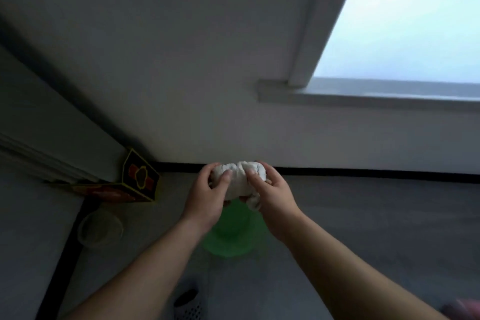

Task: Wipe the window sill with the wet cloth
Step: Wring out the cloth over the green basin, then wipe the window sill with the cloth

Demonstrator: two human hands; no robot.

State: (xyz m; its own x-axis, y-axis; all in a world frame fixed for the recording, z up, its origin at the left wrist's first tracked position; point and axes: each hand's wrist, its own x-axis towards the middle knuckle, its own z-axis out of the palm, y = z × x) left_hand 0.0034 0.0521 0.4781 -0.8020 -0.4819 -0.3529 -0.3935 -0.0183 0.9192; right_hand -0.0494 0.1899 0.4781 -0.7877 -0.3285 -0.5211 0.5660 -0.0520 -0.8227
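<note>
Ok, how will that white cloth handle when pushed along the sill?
Likely floppy: the cloth bunches into wrinkles between the left hand and right hand, a tail drooping. Probably light, since fingers alone hold it up. If wet, it may drag.

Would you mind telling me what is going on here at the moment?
A person grips a bunched white cloth with both hands, left hand and right hand, apparently wringing it above a green basin on the floor. The window sill up to the right is not yet being wiped; the cloth is well away from it.
</note>
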